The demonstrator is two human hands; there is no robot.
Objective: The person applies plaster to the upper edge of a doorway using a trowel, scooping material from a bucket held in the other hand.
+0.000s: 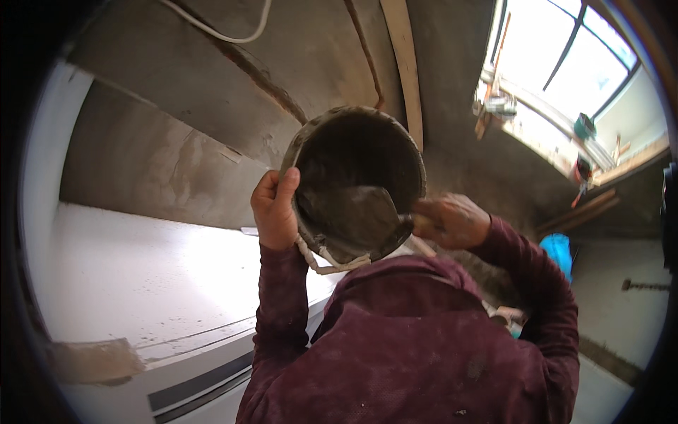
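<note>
Scraping round mortar-caked bucket [357, 180] | left hand [275, 212] clamped on rim | right hand [452, 220] closed around grey trowel [353, 212] handle | bucket looks nearly emptied, thin residue left

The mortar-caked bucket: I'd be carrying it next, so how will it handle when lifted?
The bucket probably feels heavy for its size, since grey mortar crusts its rim and wall. Its rough crust likely grips well; the left hand holds the rim alone. The rope looped below looks floppy and may swing. The right hand works a trowel inside.
</note>
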